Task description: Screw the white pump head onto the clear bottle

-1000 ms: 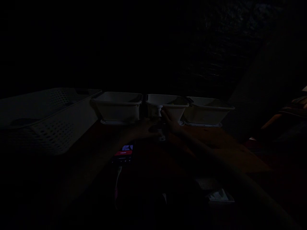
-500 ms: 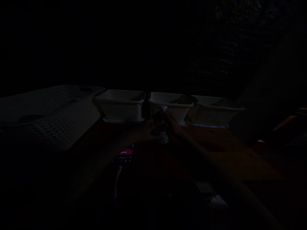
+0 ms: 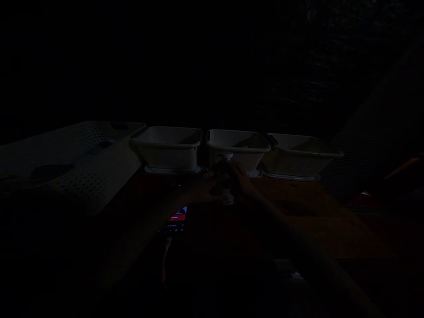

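Observation:
The scene is very dark. A small upright bottle (image 3: 228, 197) with a pale cap stands between my hands at the middle of the table. My left hand (image 3: 207, 187) is wrapped round its left side. From the right, my right hand (image 3: 240, 176) closes on the upper part, near the cap. Fingers hide most of the bottle's body, and its contents cannot be made out. Just behind it is the middle pale tub (image 3: 238, 138). Below my left forearm lies a phone (image 3: 177, 221) with a lit screen and a cable (image 3: 165, 252) plugged into its lower end.
A left tub (image 3: 170, 152) and a right tub (image 3: 294, 161) flank the middle one, each on a flat pale base. At far left stands a large perforated basket (image 3: 115, 163) with dark things inside. The wooden table (image 3: 318, 216) extends right, where part of another person (image 3: 402, 170) shows dimly.
The whole view has shifted slightly, so things sit a little lower and farther right. Both hands stay on the bottle; my right-hand fingers have curled somewhat more near its top.

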A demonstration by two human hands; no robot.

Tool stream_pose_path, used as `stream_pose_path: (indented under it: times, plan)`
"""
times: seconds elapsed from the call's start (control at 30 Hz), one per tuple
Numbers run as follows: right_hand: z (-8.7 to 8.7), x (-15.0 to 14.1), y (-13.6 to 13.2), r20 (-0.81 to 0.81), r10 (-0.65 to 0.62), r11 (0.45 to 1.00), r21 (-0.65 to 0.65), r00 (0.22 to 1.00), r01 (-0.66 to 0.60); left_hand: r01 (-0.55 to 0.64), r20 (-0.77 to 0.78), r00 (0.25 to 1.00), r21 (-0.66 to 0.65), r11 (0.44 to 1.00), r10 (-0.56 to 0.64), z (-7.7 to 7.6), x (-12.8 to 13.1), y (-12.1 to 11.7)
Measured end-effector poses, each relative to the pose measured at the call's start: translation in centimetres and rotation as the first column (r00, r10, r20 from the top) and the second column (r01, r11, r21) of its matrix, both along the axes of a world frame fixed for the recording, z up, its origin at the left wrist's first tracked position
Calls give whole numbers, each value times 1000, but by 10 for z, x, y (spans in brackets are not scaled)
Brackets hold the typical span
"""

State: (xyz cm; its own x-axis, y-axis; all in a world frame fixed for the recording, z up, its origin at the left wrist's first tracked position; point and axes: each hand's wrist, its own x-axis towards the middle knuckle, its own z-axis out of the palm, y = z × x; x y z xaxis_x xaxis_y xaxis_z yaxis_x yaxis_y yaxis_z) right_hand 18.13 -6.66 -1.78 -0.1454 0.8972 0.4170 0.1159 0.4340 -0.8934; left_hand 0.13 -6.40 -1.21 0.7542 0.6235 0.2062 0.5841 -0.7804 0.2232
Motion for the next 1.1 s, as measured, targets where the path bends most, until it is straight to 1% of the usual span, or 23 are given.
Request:
stream_pose_path:
  times: [0.13,0.27,0.37,0.47,0.6,0.73,0.83,0.97,1.1]
  plan:
    - [1,-1,-2,-73,-27,999,-18,997,26,17,-17,1000,-5,1000,-17,5,-1,-3]
    - [-2,-2,-3,-71,-15,1000,14,997,16,14,-43,999,-29,999,-15,7,-2,-5]
    - [-5,-2,-3,-79,-13,1000,10,997,14,21,-40,999,-21,1000,-22,5,-3,-4]
    - [-6,-2,-4,-92,-29,999,11,995,30,36,-27,999,16,999,-36,0,-5,-3]
    - [-3,-2,-7,-87,-10,1000,24,996,12,69,-30,997,52,996,-68,-3,-6,-3]
    - [0,-2,-9,-59,-10,999,48,998,12,68,-2,998,86,994,-68,-6,-7,-2]
    - [-1,-1,-9,-44,-27,999,39,999,29,75,5,997,69,995,-75,-8,-6,-1]
    - [-2,-1,-8,-44,-32,998,48,998,34,33,-2,999,19,999,-33,-4,-5,-2]
    - [-2,-1,-9,-24,-25,998,65,999,27,50,21,999,2,999,-50,4,-4,-6]
